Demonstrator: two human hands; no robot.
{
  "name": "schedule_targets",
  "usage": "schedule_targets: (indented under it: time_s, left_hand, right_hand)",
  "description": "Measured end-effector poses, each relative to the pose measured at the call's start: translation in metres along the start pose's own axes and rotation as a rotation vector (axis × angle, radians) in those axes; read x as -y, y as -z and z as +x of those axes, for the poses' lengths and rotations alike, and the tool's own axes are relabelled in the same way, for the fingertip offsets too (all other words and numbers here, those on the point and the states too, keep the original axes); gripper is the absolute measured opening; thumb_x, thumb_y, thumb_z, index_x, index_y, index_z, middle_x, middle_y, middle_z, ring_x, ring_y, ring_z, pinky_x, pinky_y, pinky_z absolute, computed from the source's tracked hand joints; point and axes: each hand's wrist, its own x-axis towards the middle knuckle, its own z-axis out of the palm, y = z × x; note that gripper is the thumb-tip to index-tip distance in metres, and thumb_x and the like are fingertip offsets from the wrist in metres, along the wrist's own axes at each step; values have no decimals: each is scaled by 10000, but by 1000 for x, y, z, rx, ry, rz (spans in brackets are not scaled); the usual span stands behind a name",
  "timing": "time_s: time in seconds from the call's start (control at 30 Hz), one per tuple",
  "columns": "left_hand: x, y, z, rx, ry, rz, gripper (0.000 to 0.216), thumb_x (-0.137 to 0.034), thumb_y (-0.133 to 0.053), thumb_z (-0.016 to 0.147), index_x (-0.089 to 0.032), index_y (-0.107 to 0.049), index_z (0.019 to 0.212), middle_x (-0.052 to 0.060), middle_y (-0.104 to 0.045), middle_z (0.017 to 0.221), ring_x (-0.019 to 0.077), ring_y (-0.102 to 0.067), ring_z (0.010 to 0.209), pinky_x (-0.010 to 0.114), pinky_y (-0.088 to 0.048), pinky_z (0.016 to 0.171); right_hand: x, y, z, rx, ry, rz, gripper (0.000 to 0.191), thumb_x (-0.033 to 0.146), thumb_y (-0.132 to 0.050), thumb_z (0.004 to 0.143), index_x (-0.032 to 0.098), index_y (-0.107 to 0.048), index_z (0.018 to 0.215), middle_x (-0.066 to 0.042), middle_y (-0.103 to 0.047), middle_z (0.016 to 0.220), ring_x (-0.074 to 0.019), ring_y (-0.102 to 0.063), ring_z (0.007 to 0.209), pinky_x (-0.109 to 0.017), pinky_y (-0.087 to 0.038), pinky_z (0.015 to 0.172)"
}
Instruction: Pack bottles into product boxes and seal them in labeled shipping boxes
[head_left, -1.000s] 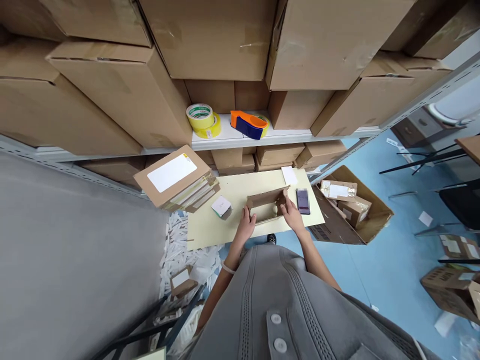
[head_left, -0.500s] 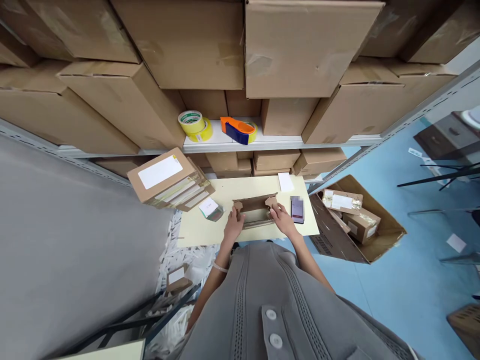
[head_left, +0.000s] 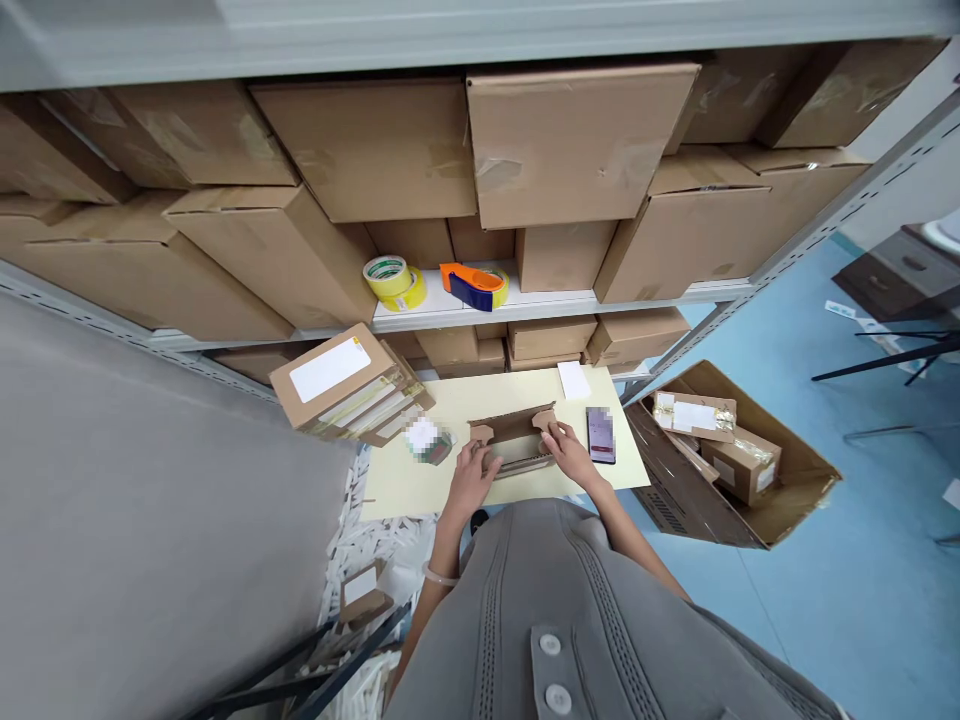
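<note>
A small open cardboard box (head_left: 514,438) with raised flaps lies on a pale yellow table (head_left: 420,485). My left hand (head_left: 472,473) grips its left end, fingers curled against the side. My right hand (head_left: 568,452) holds the right end, fingers closed on the flap. A phone (head_left: 601,434) lies just right of my right hand. A small white-topped packet (head_left: 426,439) sits left of the box.
A stack of flat mailer boxes (head_left: 341,385) rests at the table's left. Yellow tape rolls (head_left: 391,280) and an orange tape dispenser (head_left: 472,284) sit on the shelf. An open carton (head_left: 739,455) with parcels stands on the blue floor, right. A white slip (head_left: 574,380) lies on the table.
The box's front side has come down lower and flatter under both hands; my hands shifted slightly along its ends. The view tilted upward.
</note>
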Motion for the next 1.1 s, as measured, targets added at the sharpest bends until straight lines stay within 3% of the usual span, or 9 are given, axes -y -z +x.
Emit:
schedule_targets:
  time_s: [0.13, 0.47, 0.7, 0.83, 0.97, 1.1]
  left_hand:
    - [7, 5, 0, 43, -62, 35, 443, -517, -472, 929, -214, -574, 1235, 114, -454, 1367, 264, -417, 1326, 425, -357, 1113]
    - [5, 0, 11, -93, -87, 208, 305, -442, -499, 939, -209, -620, 1096, 92, -530, 1148, 264, -497, 1084, 407, -462, 938]
    - [12, -6, 13, -154, -123, 257, 203, -277, -563, 909, -212, -599, 1098, 90, -521, 1156, 254, -498, 1068, 403, -472, 911]
    - [4, -5, 10, -235, -99, 245, 263, -218, -591, 877, -195, -554, 1136, 103, -498, 1172, 269, -500, 1108, 447, -468, 931]
    - [-19, 1, 14, -334, -116, 279, 442, -212, -612, 847, -172, -484, 1268, 152, -474, 1249, 327, -443, 1247, 554, -368, 1059]
    - [-39, -1, 31, -253, -225, 307, 625, -230, -572, 858, -172, -354, 1441, 192, -389, 1456, 355, -296, 1417, 620, -134, 1181]
  right_hand:
    - [1, -2, 1, -51, -2, -30, 477, 510, -296, 1001, 250, -546, 1312, -119, -513, 1337, -242, -597, 1158, -337, -470, 926]
    - [3, -11, 12, -180, -4, -134, 428, 500, -288, 1010, 290, -575, 1249, -81, -568, 1174, -219, -628, 968, -307, -477, 742]
    - [0, -26, 29, -254, 28, -122, 337, 460, -315, 1009, 252, -554, 1124, -71, -588, 1084, -223, -609, 965, -309, -466, 732]
    - [-4, -32, 30, -318, 21, -54, 332, 436, -296, 1008, 245, -548, 1108, -64, -587, 1121, -211, -611, 941, -308, -466, 725]
    - [-3, -33, 28, -357, -17, 6, 327, 405, -301, 996, 229, -545, 1125, -65, -600, 1138, -206, -609, 957, -305, -465, 742]
    - [0, -33, 27, -371, -63, 52, 323, 382, -308, 982, 227, -551, 1130, -59, -609, 1151, -198, -613, 953, -299, -460, 762]
